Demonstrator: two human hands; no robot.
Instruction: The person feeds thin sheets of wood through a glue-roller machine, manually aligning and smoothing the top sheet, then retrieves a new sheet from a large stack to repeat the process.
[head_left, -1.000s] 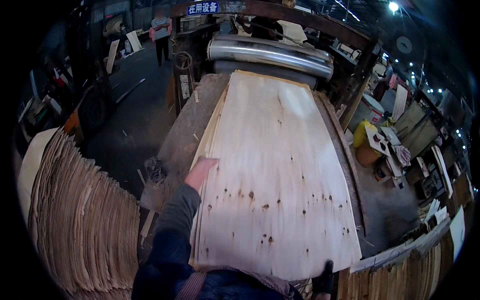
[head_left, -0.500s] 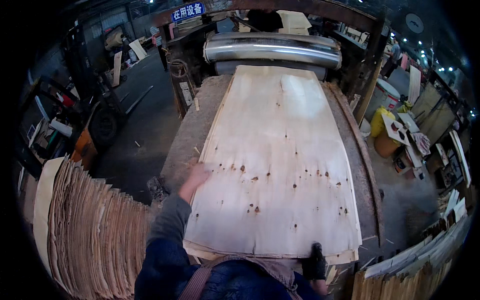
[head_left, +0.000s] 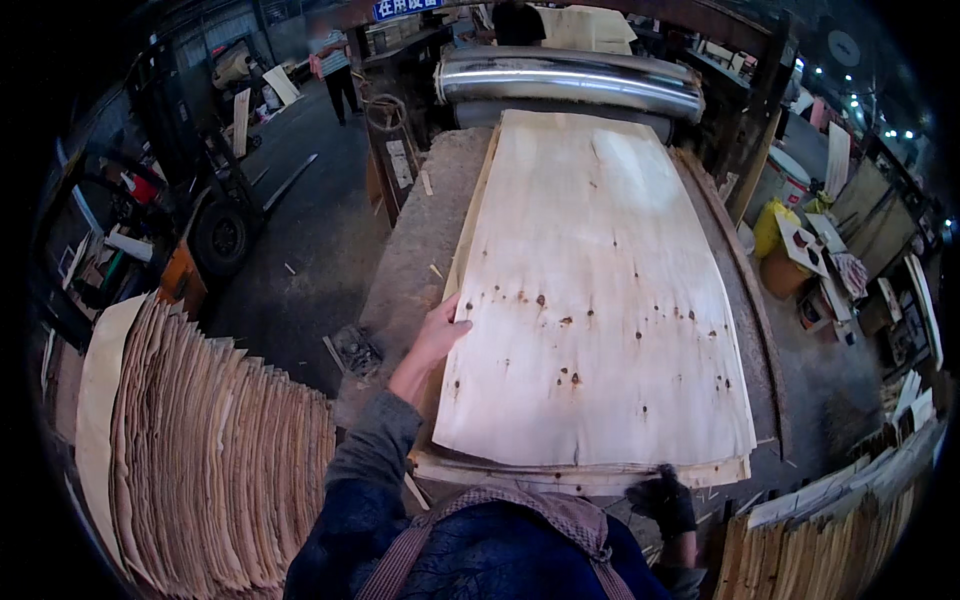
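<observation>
The left hand pinches the pale veneer sheet at its eight o'clock edge, thumb on top and fingers partly hidden; the dark-gloved right hand is at the near edge, between five and six, its grip impossible to tell. The sheet lies over others on the worktable, a metal roller at twelve, a veneer stack farther out at eight.
</observation>
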